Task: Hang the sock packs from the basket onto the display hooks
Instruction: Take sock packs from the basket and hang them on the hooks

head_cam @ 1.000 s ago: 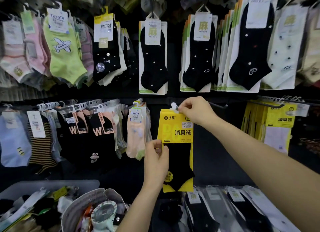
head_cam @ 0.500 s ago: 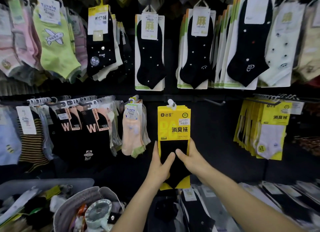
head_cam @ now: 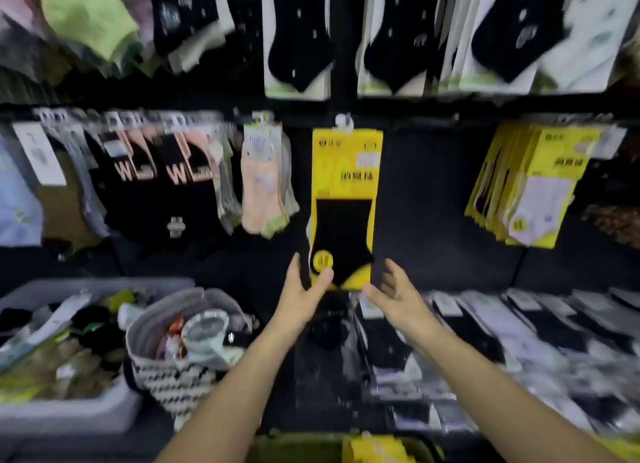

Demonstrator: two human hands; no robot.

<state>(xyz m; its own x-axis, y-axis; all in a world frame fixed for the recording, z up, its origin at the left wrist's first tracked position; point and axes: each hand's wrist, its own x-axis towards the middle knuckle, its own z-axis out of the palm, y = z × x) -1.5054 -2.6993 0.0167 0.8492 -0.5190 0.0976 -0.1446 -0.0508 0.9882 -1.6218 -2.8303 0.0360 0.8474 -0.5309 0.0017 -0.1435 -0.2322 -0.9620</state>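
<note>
Pack (head_cam: 346,185) hangs on hook (head_cam: 343,120); left hand (head_cam: 302,296) fingers straight, thumb touching bottom; right hand (head_cam: 398,298) spread, just beside (blurry).

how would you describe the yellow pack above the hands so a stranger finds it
On the display wall, look along the middle row to its centre. The yellow sock pack hangs there, between peach socks and a stack of yellow packs. Unlike that stack's white socks, it shows a black sock.

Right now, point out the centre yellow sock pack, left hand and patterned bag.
centre yellow sock pack (head_cam: 347,172): head view, header card.
left hand (head_cam: 302,295): head view, back of hand.
patterned bag (head_cam: 173,383): head view, zigzag front wall.
</note>
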